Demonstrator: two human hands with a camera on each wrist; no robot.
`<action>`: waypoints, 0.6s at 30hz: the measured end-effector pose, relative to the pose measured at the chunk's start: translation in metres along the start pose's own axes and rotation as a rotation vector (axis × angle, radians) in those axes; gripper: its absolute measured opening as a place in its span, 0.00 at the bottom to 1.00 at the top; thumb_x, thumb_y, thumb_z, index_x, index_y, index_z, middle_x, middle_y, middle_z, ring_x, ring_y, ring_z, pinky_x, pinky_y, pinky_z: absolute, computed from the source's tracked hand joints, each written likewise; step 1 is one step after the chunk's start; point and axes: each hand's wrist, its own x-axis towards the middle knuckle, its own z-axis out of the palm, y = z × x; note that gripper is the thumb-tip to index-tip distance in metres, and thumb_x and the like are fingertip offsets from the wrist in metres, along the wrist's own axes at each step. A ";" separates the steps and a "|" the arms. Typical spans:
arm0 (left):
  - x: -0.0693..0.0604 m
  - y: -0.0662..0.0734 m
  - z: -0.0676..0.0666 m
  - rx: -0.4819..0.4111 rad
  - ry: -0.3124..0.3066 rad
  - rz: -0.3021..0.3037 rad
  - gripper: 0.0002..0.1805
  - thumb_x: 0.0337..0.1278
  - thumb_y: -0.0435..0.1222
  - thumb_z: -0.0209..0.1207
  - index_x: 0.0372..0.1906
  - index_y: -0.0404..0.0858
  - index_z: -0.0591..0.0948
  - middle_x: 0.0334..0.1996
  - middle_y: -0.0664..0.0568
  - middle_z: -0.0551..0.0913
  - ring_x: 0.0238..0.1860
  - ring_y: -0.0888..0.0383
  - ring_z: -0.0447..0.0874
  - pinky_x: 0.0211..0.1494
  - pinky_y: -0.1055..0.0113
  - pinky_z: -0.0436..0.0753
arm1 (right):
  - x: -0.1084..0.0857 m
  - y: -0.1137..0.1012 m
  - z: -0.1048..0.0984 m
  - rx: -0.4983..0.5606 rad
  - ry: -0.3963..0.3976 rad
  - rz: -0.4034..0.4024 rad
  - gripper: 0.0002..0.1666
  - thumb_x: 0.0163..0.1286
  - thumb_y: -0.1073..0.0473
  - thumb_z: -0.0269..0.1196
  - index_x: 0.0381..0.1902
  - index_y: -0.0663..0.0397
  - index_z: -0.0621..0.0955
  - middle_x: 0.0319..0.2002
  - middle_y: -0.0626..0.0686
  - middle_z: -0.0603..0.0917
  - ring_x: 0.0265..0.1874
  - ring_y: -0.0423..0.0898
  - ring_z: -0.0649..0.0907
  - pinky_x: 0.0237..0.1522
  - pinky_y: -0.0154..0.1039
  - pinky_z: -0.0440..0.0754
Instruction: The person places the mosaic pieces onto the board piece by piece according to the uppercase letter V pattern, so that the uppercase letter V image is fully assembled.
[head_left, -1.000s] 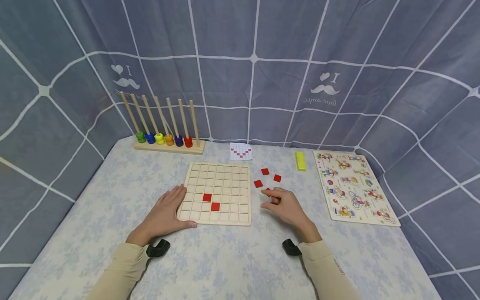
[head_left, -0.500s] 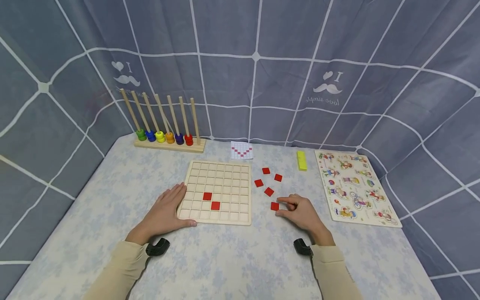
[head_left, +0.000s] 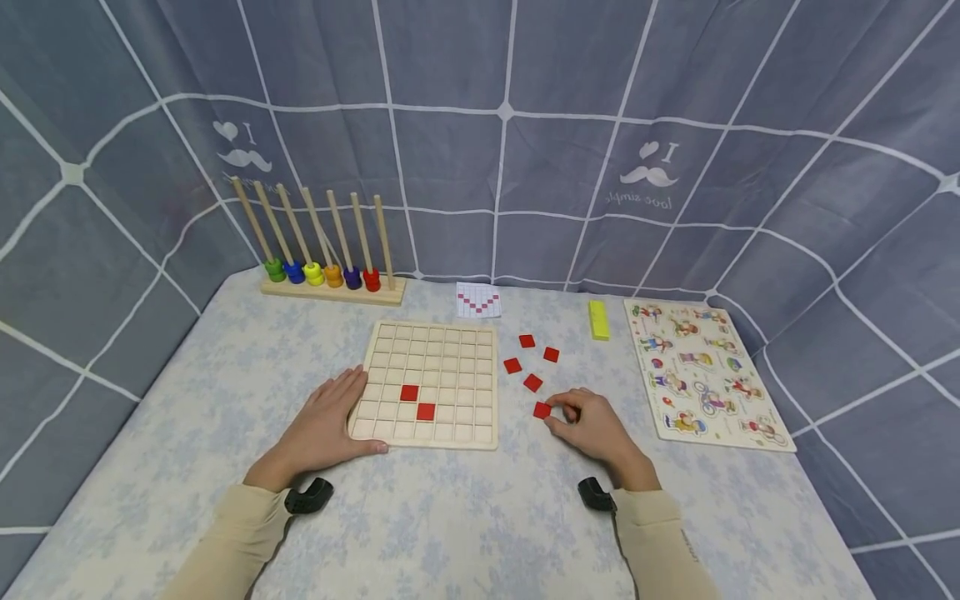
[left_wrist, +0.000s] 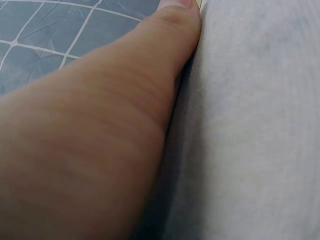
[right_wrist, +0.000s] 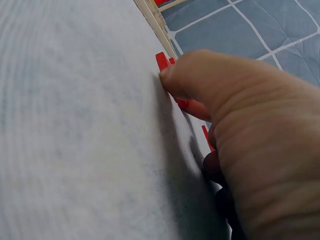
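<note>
My left hand rests at the left edge of a wooden grid board, its thumb along the near edge. Two red square tiles lie in the board's cells, one tile diagonally behind the other tile. To the right of the board, my right hand pinches a red tile between thumb and fingers, low over the table. The right wrist view shows the thumb against that tile. Several more loose tiles, such as one red tile, lie just beyond.
A pattern card with a V of pink squares lies behind the board. Farther back left stands a peg rack with coloured rings. On the right are a yellow block and a picture puzzle board. Grey-blue curtains surround the table.
My right hand moved back toward me and right from the tile cluster to the nearest red tile, then its fingers closed on it. My left hand stays at the board.
</note>
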 end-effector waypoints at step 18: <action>0.000 0.001 -0.002 0.004 -0.001 0.004 0.72 0.42 0.71 0.68 0.82 0.32 0.51 0.82 0.37 0.50 0.82 0.37 0.47 0.81 0.39 0.50 | 0.004 -0.002 0.003 -0.122 0.048 -0.068 0.08 0.63 0.56 0.71 0.38 0.51 0.86 0.23 0.40 0.71 0.23 0.34 0.68 0.31 0.30 0.70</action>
